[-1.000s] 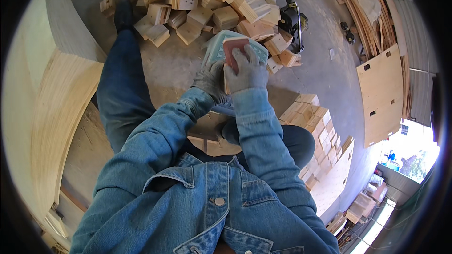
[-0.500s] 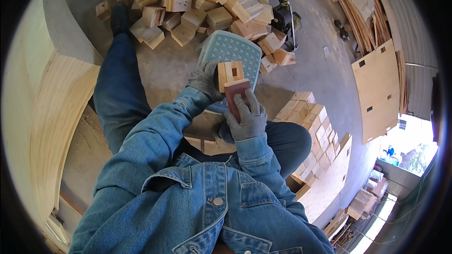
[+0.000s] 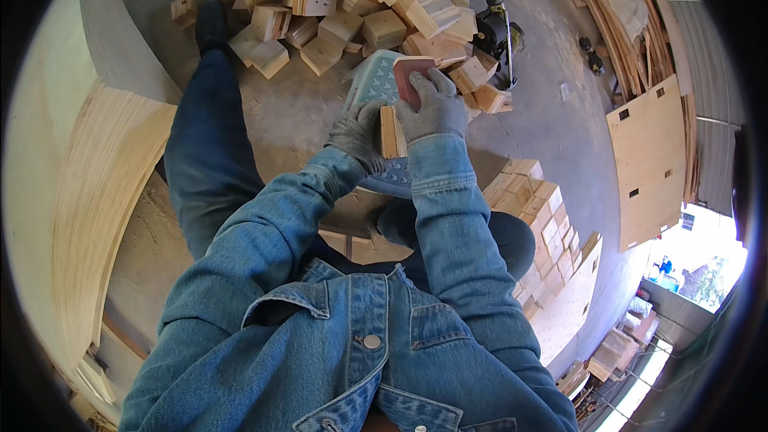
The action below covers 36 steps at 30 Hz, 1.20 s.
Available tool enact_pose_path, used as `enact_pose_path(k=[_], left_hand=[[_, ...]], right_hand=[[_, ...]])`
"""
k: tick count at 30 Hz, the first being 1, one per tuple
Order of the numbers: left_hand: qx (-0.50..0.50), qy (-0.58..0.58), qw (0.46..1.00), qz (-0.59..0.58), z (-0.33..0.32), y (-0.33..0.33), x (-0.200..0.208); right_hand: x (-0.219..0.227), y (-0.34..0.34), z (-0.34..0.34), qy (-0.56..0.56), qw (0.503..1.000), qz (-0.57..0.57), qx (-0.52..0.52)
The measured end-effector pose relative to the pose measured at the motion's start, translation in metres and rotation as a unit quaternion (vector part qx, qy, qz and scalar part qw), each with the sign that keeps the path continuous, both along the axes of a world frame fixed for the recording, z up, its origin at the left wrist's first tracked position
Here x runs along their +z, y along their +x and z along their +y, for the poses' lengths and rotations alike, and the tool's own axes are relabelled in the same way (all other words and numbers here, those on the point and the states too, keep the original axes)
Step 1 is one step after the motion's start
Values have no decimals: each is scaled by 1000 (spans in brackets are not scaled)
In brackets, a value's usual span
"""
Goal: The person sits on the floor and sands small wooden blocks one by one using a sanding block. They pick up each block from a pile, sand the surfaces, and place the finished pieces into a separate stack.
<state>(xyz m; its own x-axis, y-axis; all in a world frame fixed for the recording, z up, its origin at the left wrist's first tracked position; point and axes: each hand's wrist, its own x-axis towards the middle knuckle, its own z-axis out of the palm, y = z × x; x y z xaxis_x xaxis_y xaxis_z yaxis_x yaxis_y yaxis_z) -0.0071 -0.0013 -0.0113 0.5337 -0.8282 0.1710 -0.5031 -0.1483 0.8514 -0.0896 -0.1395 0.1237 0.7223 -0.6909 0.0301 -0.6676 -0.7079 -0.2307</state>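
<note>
Grey work gloves cover both hands. My left hand (image 3: 358,138) is closed around a pale wooden block (image 3: 390,133), steadying it over the light blue plastic stool (image 3: 370,84). The fingers of my right hand (image 3: 438,110) lie across a flat sanding block (image 3: 408,74) with a reddish-brown face and pale wood at its edge. The sanding block sits at the far end of the wooden block, above the stool top. My right hand hides part of the wooden block, so I cannot tell whether the two pieces touch.
Loose wooden blocks (image 3: 340,30) lie heaped beyond the stool. A stacked pile of blocks (image 3: 532,228) stands by my right knee. Tall plywood sheets (image 3: 100,184) rise at the left. A black tool (image 3: 498,36) rests beside the heap; boards (image 3: 652,160) lean far right.
My right hand has moved away from me with the sanding block, from the near side of the wooden block to its far end. My left hand keeps its grip.
</note>
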Motion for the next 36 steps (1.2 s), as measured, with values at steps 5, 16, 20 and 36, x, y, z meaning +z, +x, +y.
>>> enact_pose_path(k=[5,16,20,36], left_hand=[[-16,16,1000,-20,-6,-6,11],[-17,-6,999,-37,2,0,18],[-6,-3,999,-51,4,0,28],[-8,60,997,-44,9,5,38]], right_hand=[[-1,-26,7,-8,1000,14,-8],[3,-123,89,-5,997,-82,-4],[1,-105,70,-6,995,-97,5],[-34,-68,5,87,980,-173,-37]])
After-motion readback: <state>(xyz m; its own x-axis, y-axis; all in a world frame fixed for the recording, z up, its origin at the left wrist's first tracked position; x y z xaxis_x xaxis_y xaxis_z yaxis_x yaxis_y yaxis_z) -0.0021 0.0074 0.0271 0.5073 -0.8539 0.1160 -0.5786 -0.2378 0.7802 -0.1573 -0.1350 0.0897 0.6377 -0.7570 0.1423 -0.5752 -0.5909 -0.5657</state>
